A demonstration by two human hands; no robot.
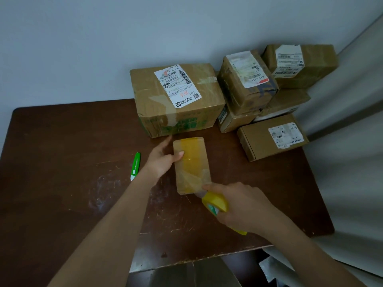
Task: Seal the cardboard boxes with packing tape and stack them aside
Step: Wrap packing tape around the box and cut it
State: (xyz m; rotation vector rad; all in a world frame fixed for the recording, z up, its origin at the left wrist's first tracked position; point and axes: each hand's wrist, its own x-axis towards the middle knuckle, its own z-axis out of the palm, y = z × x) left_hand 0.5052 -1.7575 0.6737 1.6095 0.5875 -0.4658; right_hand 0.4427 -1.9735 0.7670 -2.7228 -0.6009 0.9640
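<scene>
- Right hand (242, 206), nearest the camera, grips a yellow roll of packing tape (215, 204) at the near end of the small cardboard box (191, 164), its fingers curled round the roll
- From the roll a strip of tape runs up onto the box's top, where a yellowish band lies lengthwise along the lid
- Small box lies flat on the dark brown table (62, 183), near its middle, long side pointing away from the person
- Left hand (163, 160) holds the box at its left edge, thumb laid across the top and pressing the tape, index finger stretched along the far left side
- Green utility knife (135, 165) lies on the table well to the left of that hand, touching nothing
- Just behind the small box stands a large labelled carton (176, 100) against the wall
- To its right a pile of smaller taped parcels (269, 85) is stacked in the corner, with a flat brown box (271, 137) in front of it
</scene>
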